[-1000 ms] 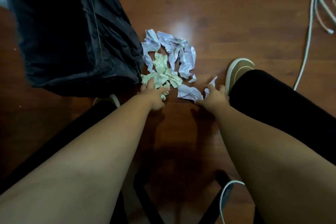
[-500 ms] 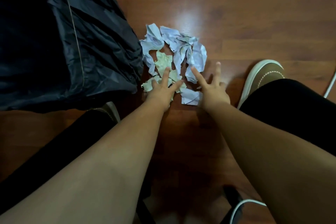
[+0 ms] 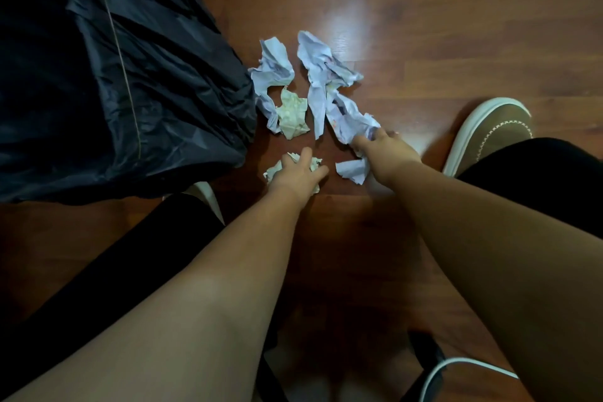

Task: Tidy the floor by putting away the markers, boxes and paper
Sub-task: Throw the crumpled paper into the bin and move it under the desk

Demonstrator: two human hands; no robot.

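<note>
Your black trash bag (image 3: 124,81) slumps on the wooden floor (image 3: 456,26) at far left, its mouth not visible, so bring each load round to the opening instead of flinging it. The crumpled white paper (image 3: 326,75) lies just beside it, the longest strip running away from you; gather along that axis. Your right hand (image 3: 381,148) closes on that strip's near end; your left hand (image 3: 298,173) is cupped over a greenish paper wad (image 3: 315,162). Scoop the small white scrap (image 3: 352,170) too.
</note>
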